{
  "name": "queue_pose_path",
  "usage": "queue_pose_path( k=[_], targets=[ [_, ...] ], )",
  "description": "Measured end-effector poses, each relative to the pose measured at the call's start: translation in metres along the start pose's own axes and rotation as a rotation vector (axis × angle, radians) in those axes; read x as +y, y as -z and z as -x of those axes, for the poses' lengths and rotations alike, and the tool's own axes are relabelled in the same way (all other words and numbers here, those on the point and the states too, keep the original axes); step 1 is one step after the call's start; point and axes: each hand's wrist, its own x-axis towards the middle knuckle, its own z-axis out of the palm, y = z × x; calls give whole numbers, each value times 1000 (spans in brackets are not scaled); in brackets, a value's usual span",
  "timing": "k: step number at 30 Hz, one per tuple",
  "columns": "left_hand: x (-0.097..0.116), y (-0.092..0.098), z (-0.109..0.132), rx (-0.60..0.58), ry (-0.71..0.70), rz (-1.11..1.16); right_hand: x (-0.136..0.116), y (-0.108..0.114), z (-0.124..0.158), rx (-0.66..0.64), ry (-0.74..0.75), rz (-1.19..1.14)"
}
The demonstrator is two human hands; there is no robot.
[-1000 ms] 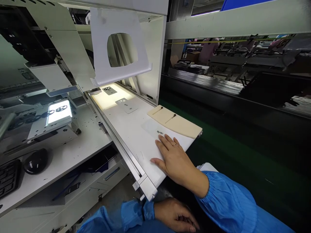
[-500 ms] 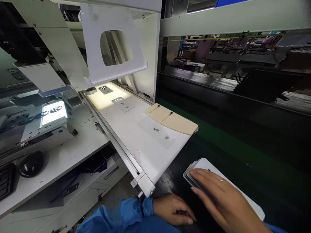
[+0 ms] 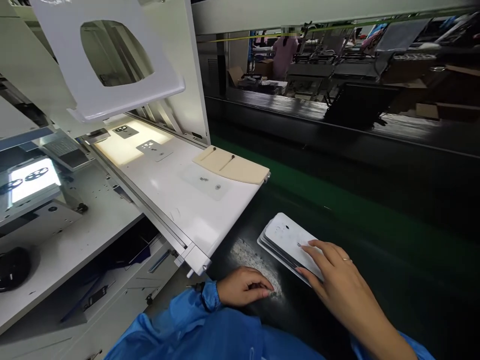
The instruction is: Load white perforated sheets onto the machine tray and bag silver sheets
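A stack of thin white phone-shaped sheets (image 3: 288, 232) lies on the dark green surface, its layers slightly fanned at the left edge. My right hand (image 3: 337, 270) rests on the stack's near right part, fingers apart, fingertips on the top sheet and thumb at its side edge. Left of the stack, my left hand (image 3: 245, 286) is curled low over the dark surface by a worn grey patch (image 3: 255, 260); thumb and forefinger come together, and anything between them is too small to make out. Translucent sheets with small dark marks (image 3: 210, 184) lie on the white conveyor belt (image 3: 180, 192).
A beige guide plate (image 3: 232, 165) sits at the belt's far right corner. A white cover with an opening (image 3: 161, 95) hangs above the belt. At left are a lit screen (image 3: 35, 177) and a black mouse (image 3: 14, 268). A person in pink (image 3: 285, 55) stands far behind.
The view has shifted right, so the machine appears further left. My right hand has drawn back toward the near end of the stack, uncovering more of the top sheet.
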Motion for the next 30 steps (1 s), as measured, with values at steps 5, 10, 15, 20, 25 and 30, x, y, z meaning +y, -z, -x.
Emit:
queue_pose_path(
  k=[5, 10, 15, 20, 25, 30],
  targets=[
    [-1, -1, 3, 26, 24, 36, 0, -8, 8, -72, 4, 77],
    [0, -2, 4, 49, 28, 34, -7, -11, 7, -195, -52, 110],
    [1, -2, 4, 42, 23, 38, -9, -2, 6, -191, -31, 109],
    [3, -1, 4, 38, 27, 17, -7, 19, 5, 25, -35, 132],
    [3, 0, 3, 27, 28, 25, 0, 31, 1, 195, -185, 134],
    [0, -1, 4, 19, 37, 35, 7, 23, 1, 149, -245, 79]
  ],
)
